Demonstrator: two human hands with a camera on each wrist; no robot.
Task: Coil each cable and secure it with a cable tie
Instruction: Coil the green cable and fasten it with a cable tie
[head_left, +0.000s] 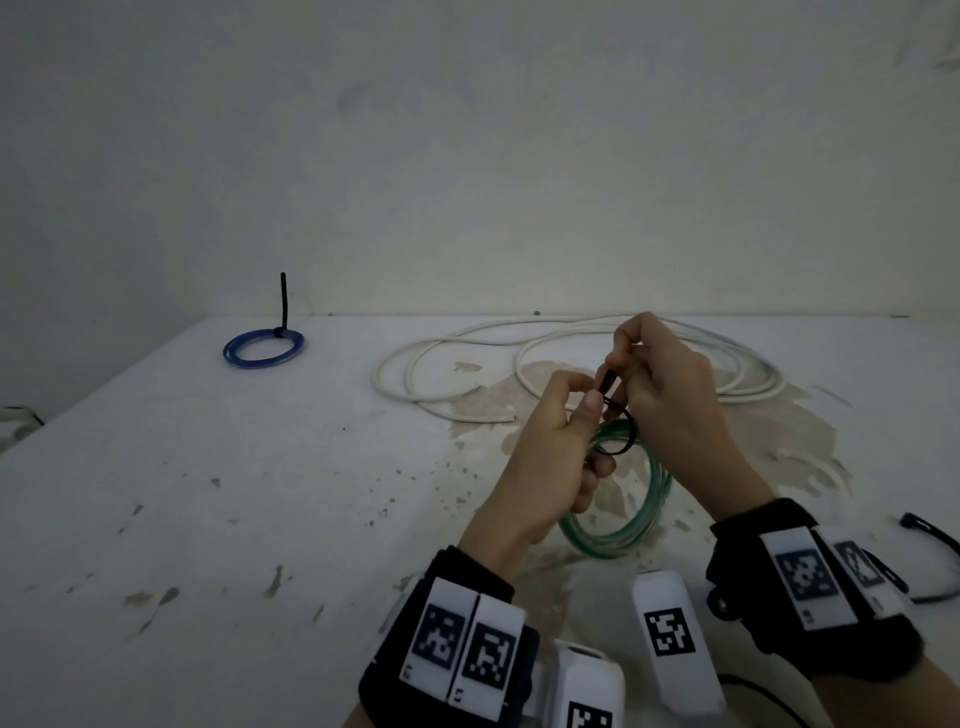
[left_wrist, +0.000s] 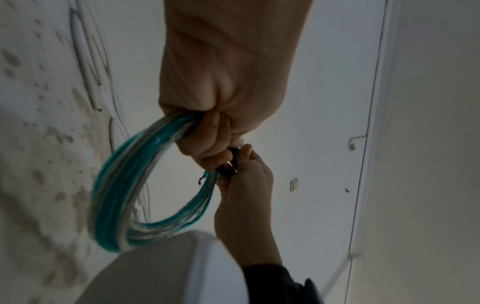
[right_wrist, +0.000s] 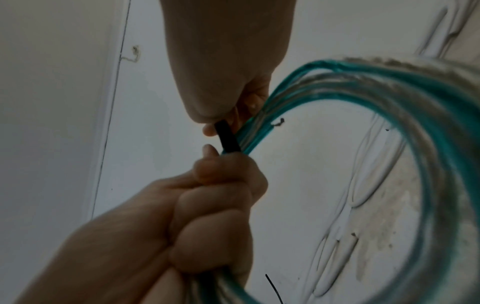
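Note:
A green cable coil (head_left: 631, 525) hangs upright above the table, held between both hands. My left hand (head_left: 584, 415) grips its top strands in curled fingers, seen up close in the left wrist view as the green cable coil (left_wrist: 116, 185). A black cable tie (head_left: 615, 410) loops round those strands. My right hand (head_left: 618, 364) pinches the black cable tie (right_wrist: 227, 139) just above my left hand (right_wrist: 207, 205). The tie's head is hidden between the fingers.
A blue coil (head_left: 263, 347) with an upright black tie tail lies at the far left. A loose white cable (head_left: 519, 353) sprawls behind the hands along the wall. Another black tie (head_left: 930, 532) lies at the right edge of the white table (head_left: 260, 493).

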